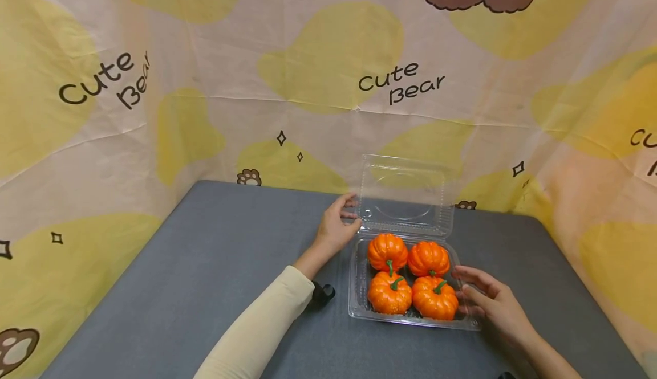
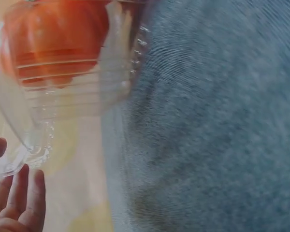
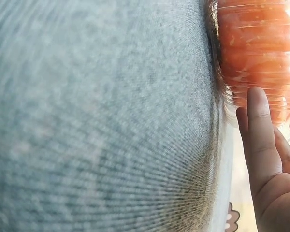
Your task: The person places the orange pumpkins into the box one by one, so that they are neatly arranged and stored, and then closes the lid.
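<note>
A clear plastic clamshell box [image 1: 355, 296] sits on the table, holding several small orange pumpkins [image 1: 388, 252] with green stems. Its transparent lid [image 1: 445, 205] is raised at the back, leaning away. My left hand [image 1: 336, 228] is at the lid's left edge, fingers extended and thumb apart. In the left wrist view, the lid's corner lies between the thumb and the fingertips [image 2: 20, 181]. Beside the box's right wall is my right hand [image 1: 500, 305], its fingers fairly straight. The right wrist view has a fingertip [image 3: 257, 99] right at the ribbed wall, with orange showing through.
Grey cloth covers the table [image 1: 220, 265]. A printed fabric backdrop [image 1: 308, 54] with yellow patches and lettering hangs behind and at both sides. A black strap piece [image 1: 323, 293] shows by the left wrist.
</note>
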A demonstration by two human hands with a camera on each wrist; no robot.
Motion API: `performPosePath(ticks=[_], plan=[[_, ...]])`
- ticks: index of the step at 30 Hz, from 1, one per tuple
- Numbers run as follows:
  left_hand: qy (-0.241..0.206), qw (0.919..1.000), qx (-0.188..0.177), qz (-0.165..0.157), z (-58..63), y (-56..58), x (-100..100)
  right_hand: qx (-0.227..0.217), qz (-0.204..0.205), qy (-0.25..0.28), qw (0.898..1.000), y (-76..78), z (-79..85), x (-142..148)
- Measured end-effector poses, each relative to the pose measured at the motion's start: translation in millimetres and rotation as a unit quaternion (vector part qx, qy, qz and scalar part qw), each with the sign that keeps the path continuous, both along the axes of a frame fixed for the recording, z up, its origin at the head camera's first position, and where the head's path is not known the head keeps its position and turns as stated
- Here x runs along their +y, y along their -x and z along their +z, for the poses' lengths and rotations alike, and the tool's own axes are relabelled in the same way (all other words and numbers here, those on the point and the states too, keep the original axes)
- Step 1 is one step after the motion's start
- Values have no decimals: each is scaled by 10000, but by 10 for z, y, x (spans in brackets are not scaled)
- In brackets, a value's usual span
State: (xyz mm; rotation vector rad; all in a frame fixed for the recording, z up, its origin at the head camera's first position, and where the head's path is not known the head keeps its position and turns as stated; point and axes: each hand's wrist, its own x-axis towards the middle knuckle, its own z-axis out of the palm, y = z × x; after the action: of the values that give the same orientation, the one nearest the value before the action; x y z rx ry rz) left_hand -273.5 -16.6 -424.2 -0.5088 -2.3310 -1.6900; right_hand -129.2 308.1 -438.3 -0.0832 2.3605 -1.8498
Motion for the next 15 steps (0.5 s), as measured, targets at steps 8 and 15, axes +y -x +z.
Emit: performPosePath(ticks=[8, 15], plan=[[29, 9997, -234, -77, 78, -39, -7, 167, 135, 277, 9994, -8, -6, -3], [301, 9989, -185, -305, 107, -138, -64, -5, -32, 247, 9997, -8, 15, -22]])
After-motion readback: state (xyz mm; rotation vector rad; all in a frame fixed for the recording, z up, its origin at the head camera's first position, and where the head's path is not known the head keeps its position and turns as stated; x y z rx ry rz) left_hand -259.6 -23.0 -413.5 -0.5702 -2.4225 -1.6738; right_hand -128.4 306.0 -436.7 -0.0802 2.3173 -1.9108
